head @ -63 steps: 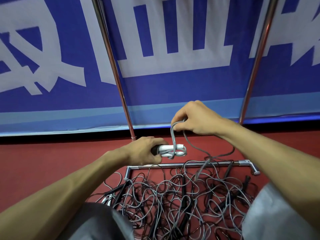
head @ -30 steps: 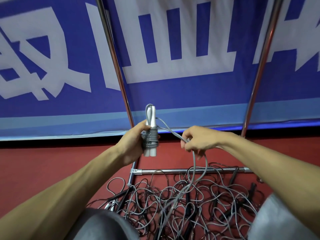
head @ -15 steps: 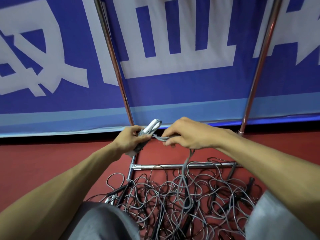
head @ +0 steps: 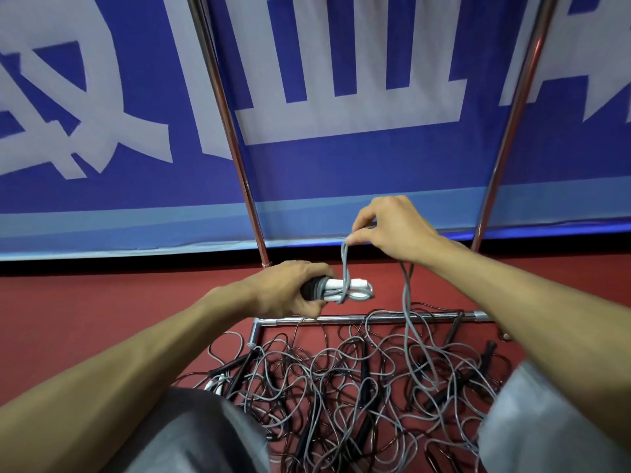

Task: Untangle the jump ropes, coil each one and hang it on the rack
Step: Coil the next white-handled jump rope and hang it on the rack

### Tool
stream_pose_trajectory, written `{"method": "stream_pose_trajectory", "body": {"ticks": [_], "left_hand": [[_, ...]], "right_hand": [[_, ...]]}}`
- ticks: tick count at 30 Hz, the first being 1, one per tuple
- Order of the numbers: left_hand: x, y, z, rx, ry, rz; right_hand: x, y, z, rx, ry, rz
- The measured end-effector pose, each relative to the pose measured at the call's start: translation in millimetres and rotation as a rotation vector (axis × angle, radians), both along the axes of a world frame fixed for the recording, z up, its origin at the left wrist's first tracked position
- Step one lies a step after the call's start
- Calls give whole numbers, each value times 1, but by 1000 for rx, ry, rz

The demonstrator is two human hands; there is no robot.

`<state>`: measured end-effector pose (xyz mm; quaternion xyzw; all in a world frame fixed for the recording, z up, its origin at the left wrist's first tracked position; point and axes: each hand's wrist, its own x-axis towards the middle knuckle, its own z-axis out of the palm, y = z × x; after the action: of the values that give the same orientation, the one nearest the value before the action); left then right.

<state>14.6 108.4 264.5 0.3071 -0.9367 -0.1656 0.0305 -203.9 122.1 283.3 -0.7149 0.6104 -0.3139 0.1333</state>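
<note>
While left hand (head: 286,289) grips rope (head: 345,268), banner lettering (head: 341,121) cropped

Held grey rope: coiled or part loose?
Part loose: rope turns wrap the white handles in the left hand; the rest trails from the right hand into the tangle.

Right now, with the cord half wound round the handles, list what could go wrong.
1. The grey cord trails from the right hand down into the tangled pile. Pulling the next turn may drag other ropes up or tighten a knot.
2. The left hand grips only the dark end of the white handles, so the loose wraps near the free end might slip off.
</note>
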Motion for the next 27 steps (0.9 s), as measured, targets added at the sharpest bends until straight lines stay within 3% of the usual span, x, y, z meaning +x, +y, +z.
{"method": "stream_pose_trajectory", "body": {"ticks": [3, 9, 20, 25, 27], "left_hand": [[-4, 5, 4, 101, 88, 11], [-14, 23, 15, 666, 353, 208], [-9, 13, 20, 714, 654, 501], [-1, -2, 18, 799, 820, 580], [2, -7, 20, 856, 944, 590]], "right_hand": [[-4, -2, -4, 54, 39, -20], [-7, -3, -7, 93, 38, -42], [-4, 2, -10, 251, 122, 40], [6, 7, -9, 376, 38, 184], [8, 9, -11, 515, -12, 252]]}}
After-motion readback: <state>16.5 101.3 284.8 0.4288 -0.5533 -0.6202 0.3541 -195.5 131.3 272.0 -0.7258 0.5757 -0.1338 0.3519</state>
